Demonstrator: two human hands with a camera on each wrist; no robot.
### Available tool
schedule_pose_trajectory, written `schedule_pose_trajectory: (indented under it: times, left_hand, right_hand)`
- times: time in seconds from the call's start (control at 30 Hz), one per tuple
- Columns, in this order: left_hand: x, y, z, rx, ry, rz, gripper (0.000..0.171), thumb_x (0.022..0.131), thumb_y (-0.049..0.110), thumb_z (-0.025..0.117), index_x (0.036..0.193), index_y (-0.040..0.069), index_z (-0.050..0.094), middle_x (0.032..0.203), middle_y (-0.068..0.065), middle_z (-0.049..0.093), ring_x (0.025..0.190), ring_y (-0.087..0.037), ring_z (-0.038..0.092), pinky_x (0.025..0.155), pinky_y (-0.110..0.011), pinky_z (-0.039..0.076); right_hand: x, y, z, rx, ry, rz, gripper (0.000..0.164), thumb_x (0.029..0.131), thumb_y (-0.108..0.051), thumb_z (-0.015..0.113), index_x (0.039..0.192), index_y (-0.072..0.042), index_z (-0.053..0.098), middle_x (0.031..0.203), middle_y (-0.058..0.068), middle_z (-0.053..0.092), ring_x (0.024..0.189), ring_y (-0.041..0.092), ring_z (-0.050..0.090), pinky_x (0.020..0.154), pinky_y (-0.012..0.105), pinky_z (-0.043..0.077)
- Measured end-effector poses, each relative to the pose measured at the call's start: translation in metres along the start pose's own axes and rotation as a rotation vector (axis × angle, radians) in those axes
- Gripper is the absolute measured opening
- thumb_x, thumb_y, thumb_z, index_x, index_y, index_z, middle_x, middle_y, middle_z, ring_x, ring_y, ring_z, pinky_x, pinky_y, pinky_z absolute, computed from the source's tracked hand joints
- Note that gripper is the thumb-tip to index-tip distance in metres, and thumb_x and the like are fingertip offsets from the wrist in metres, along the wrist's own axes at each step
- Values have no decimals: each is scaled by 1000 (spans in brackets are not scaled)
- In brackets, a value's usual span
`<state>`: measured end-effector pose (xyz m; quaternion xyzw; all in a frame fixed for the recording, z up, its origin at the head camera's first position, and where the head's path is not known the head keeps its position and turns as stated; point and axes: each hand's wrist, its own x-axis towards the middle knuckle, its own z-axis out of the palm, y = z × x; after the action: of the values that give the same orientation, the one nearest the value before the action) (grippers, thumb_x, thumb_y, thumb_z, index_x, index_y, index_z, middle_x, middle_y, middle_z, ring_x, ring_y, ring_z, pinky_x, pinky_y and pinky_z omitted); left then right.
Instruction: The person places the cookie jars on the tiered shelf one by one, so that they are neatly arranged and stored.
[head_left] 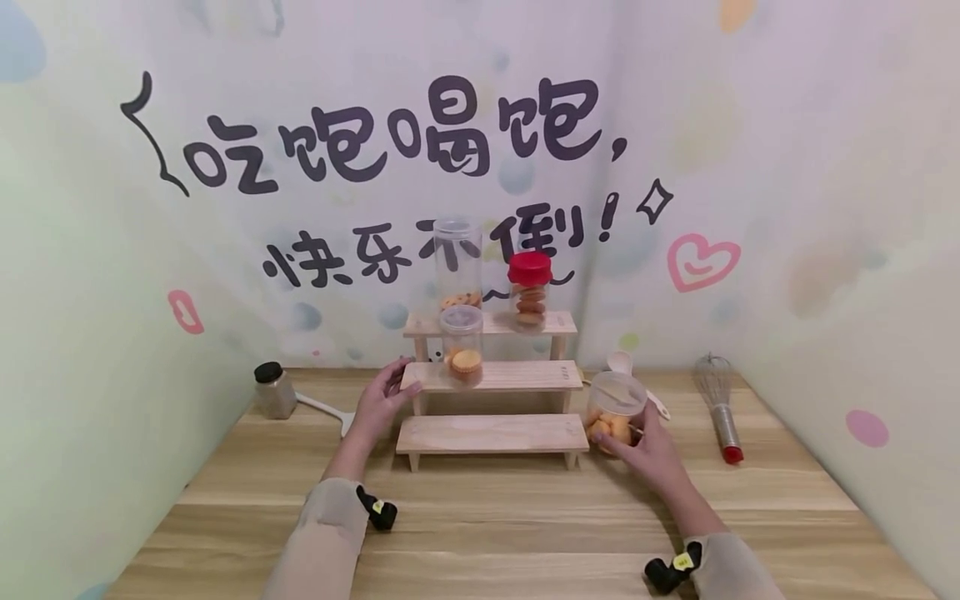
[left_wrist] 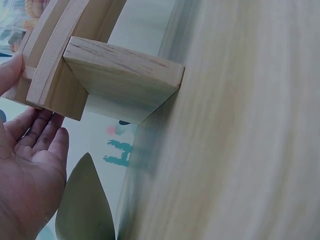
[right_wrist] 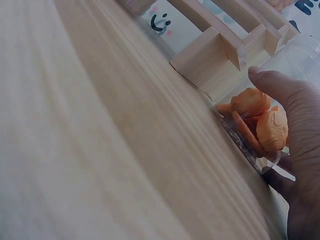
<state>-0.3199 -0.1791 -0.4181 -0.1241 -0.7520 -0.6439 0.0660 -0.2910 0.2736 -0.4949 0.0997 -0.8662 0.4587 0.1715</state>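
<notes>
A three-step wooden display rack stands mid-table. At the left end of its middle step, my left hand holds the board, thumb on one side and fingers on the other; the left wrist view shows this hand close up at the board's end. My right hand grips a clear jar of orange-brown biscuits, just right of the rack's lowest step. In the right wrist view, the thumb lies along the jar's side, with biscuits at the bottom and the base close to the tabletop.
A tall clear jar and a red-lidded cookie jar stand on the top step, a lidded biscuit jar on the middle one. Left lie a black-capped jar and white-handled utensil; right, a spoon and whisk.
</notes>
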Motion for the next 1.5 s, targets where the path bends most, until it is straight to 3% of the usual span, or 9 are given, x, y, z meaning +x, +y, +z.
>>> schedule_pose_trajectory:
  times: [0.33,0.93,1.27,1.5]
  left_hand:
    - [0,6,1,29,1,-4,64,96,10,70,149,-6,39,158,-24,33,145,-35,35,120,-38,29]
    - [-2,1,0,18,-1,-8,65,95,11,70,150,-6,38,157,-24,34,145,-34,34,121,-38,29]
    - [-3,4,0,27,-3,1,65,95,12,70,150,-6,39,156,-25,35,145,-35,34,121,-40,28]
    - [-3,3,0,27,3,4,64,95,12,71,149,-6,40,155,-25,37,144,-35,36,120,-39,30]
  right_hand:
    - [2,-1,-2,19,-8,-8,94,84,-36,83,153,-10,25,131,25,57,119,39,56,97,58,49]
    - [0,0,0,11,16,-13,96,80,-35,87,153,-10,28,129,25,58,119,41,57,98,59,50]
    - [0,-2,-3,-50,158,-9,88,79,-34,88,145,-9,36,123,24,62,113,35,61,90,49,55]
    - [-2,-2,-6,-54,207,23,84,79,-36,88,142,-10,39,120,24,64,112,34,61,90,51,55]
